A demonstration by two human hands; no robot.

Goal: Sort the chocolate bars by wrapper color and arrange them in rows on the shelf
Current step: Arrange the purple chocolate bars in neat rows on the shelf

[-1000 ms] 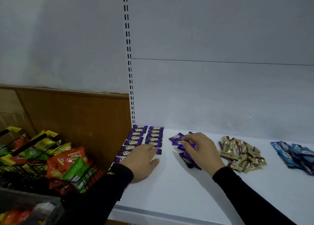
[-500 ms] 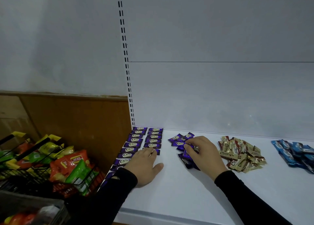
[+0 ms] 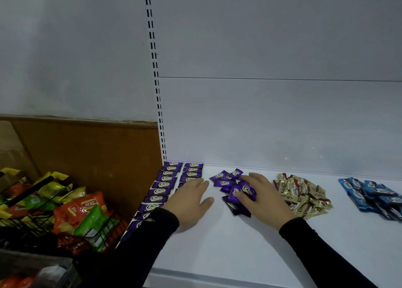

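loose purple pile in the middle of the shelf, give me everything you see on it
The loose purple pile is a small heap of glossy purple foil-look wrappers with white "Choco" logos, lying jumbled at mixed angles and overlapping on the white shelf. It sits between the two neat purple rows and the gold pile. The right hand rests on its right side, fingers pinching one bar. The left hand lies flat beside it, apart.

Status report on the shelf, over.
Left hand flat beside purple-wrapper rows. Right hand grips purple chocolate bar from loose purple pile. Nothing blocking.
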